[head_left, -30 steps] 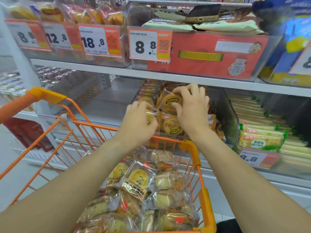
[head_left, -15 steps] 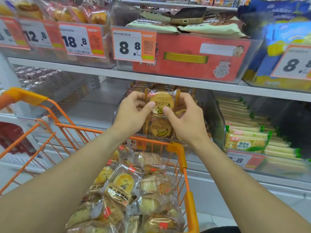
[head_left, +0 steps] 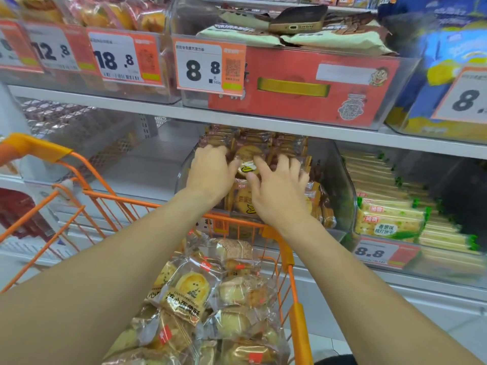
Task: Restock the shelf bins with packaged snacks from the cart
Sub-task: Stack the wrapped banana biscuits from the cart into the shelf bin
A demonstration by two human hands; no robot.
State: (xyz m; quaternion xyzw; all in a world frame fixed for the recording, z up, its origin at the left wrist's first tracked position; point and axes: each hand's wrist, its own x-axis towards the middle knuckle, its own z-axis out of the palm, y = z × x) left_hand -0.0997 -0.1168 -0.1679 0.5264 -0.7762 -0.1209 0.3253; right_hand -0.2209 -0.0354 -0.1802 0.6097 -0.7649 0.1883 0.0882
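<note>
Both my hands are inside a clear shelf bin (head_left: 340, 185) on the middle shelf, which holds rows of upright banana cookie packs (head_left: 240, 204). One banana cookie pack (head_left: 248, 164) stands between my hands, at the top of the row. My left hand (head_left: 208, 175) touches its left side with the thumb, fingers curled over the packs behind. My right hand (head_left: 279, 192) presses on its right side with fingers spread. Below my forearms, the orange cart (head_left: 298, 320) holds several clear-wrapped pastry packs (head_left: 189, 291).
A bin of green-trimmed cracker packs (head_left: 390, 223) sits to the right of the cookie bin. The upper shelf carries bins with price tags (head_left: 208, 67) and a phone (head_left: 297, 19) lying on packets. The cart's front rim (head_left: 237, 222) stands close against the bin.
My hands carried the banana cookie pack from a raised position deeper and lower into the bin's row. My right fingers have spread out over the packs.
</note>
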